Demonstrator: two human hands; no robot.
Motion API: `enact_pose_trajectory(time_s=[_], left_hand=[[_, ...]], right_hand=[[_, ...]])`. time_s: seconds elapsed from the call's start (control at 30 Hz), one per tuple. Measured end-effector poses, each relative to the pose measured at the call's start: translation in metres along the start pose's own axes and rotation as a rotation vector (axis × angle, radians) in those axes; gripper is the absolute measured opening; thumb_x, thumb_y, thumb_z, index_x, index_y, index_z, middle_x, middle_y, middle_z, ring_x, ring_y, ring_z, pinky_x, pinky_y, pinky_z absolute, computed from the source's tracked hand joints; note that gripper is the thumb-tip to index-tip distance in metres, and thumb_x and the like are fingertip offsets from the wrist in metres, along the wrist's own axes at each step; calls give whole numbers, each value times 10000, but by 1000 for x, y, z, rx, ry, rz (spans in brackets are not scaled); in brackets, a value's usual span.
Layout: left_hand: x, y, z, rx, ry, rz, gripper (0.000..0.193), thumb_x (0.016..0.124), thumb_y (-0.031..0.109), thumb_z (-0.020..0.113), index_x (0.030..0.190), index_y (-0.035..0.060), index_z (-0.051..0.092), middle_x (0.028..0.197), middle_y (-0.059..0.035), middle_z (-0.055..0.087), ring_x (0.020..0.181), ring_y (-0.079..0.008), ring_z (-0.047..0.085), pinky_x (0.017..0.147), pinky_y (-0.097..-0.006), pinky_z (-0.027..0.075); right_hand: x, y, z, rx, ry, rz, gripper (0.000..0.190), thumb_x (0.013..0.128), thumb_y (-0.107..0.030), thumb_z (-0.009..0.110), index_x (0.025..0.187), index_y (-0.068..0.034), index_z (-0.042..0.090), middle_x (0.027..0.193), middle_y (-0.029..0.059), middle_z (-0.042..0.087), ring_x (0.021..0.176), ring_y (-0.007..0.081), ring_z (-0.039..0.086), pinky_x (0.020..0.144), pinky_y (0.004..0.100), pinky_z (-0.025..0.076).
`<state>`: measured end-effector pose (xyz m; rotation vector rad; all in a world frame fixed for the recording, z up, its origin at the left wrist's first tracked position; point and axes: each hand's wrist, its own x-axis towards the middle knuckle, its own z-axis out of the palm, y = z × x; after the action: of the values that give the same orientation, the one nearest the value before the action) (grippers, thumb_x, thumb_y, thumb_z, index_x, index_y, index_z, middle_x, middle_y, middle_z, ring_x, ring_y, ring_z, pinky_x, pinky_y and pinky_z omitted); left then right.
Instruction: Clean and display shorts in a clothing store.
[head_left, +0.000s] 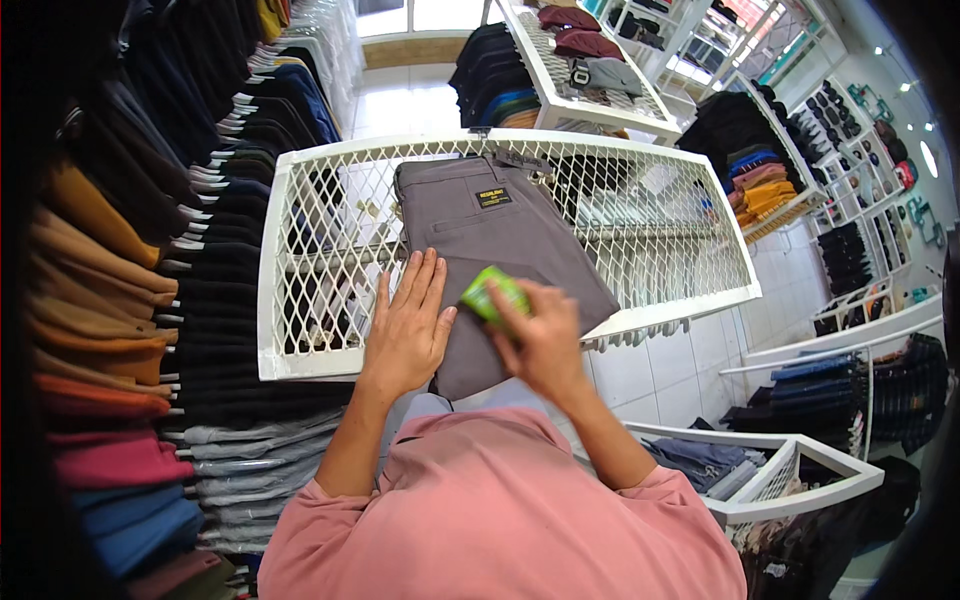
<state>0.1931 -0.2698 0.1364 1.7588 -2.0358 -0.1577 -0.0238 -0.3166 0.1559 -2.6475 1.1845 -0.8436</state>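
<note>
Folded grey trousers (480, 232) lie on a white metal-mesh rack top (667, 225), their waistband at the far end. A dark patch with yellow writing (493, 198) sits above a back pocket, and a dark tag (525, 163) hangs at the waistband. My left hand (409, 322) rests flat on the left side of the trousers, holding nothing. In my right hand (541, 330) is a small bright green object (487, 294), held against or just over the fabric. Blur and my fingers hide what exactly it is.
Hanging garments (247, 315) line the left side closely. Beyond the rack stands a white display stand (600, 112) with caps on top. A white mesh-topped stand (802, 480) with folded clothes is at my lower right. White floor tiles (667, 367) show on the right.
</note>
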Motion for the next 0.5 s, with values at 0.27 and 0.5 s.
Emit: enact_pose_trajectory(time_s=[0.27, 0.5], left_hand=[[3, 0, -5, 3, -35, -19, 699, 1042, 345, 507, 1598, -19, 291, 1684, -182, 260, 1571, -325, 218, 1253, -556, 153], [-4, 3, -10, 2, -42, -55, 754, 1021, 370, 536, 1591, -52, 279, 1686, -197, 245, 1578, -331, 195, 1256, -555, 145]], right_hand=[[44, 62, -32, -100, 229, 270, 490, 887, -212, 756, 1345, -68, 658, 1183, 209, 658, 1055, 374, 592, 909, 487, 468], [82, 72, 1, -81, 86, 245, 491, 845, -164, 794, 1312, -82, 667, 1197, 219, 647, 1097, 391, 594, 919, 498, 477]])
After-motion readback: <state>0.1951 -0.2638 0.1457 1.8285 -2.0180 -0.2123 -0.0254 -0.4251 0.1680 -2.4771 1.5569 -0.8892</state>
